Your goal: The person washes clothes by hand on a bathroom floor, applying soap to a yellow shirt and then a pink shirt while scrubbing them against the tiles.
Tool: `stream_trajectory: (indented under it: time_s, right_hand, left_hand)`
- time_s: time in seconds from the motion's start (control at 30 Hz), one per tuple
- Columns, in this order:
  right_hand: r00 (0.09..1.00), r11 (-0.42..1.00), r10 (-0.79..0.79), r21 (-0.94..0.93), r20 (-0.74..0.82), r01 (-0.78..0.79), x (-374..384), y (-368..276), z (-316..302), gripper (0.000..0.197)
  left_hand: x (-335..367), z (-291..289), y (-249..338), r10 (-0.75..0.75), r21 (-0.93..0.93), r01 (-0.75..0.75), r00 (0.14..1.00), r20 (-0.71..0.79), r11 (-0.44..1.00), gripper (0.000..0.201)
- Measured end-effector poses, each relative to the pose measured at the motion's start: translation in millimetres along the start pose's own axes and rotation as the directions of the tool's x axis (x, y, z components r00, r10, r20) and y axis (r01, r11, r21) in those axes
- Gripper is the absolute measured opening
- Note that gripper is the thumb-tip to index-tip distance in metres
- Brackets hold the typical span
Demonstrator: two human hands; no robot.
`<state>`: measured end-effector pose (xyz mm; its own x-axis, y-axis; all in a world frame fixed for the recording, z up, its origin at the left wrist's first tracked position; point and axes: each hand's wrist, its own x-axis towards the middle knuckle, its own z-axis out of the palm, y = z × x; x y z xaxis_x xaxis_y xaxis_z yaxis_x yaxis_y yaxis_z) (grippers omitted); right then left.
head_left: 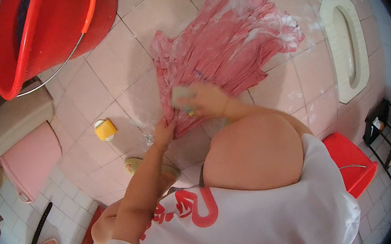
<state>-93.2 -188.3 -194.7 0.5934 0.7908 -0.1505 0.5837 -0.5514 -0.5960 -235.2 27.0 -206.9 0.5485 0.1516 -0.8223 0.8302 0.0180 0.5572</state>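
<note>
A wet pink garment lies spread on the pink tiled floor, streaked with white suds. My left hand pinches the garment's near edge against the tiles. My right hand presses down on the cloth, closed around a pale green scrubbing brush that shows past my fingers. Both forearms reach forward from my white shirt with a red print.
A big red bucket with a wire handle stands at the upper left. A small yellow soap box lies left of my hands. A white squat toilet pan sits at right, a red container lower right, a pink toilet at left.
</note>
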Motion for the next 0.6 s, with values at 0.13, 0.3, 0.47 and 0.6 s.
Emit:
stream_trajectory:
  time_s: [0.13,0.3,0.47,0.6]
  right_hand:
    - [0.652,0.666,0.728,-0.006,-0.212,-0.746,-12.6,132.8,-107.6,0.039]
    - [0.497,0.67,0.62,0.081,-0.606,-0.737,-10.5,142.3,-81.5,0.042]
    - [0.966,0.966,-0.257,0.042,0.024,0.256,3.1,-19.8,1.3,0.04]
    - [0.927,0.929,0.341,-0.091,-0.154,-0.357,22.5,108.4,-67.7,0.043]
  left_hand:
    - [-24.5,-6.7,-10.1,0.063,0.167,-0.055,0.997,-0.04,0.984,0.035]
    - [-16.1,8.2,7.2,0.038,0.087,-0.034,0.998,-0.044,0.996,0.033]
    - [-17.6,1.0,19.9,-0.056,0.189,0.055,0.998,-0.004,0.98,0.03]
    - [-37.6,0.3,13.3,0.038,0.402,-0.031,0.999,-0.009,0.915,0.028]
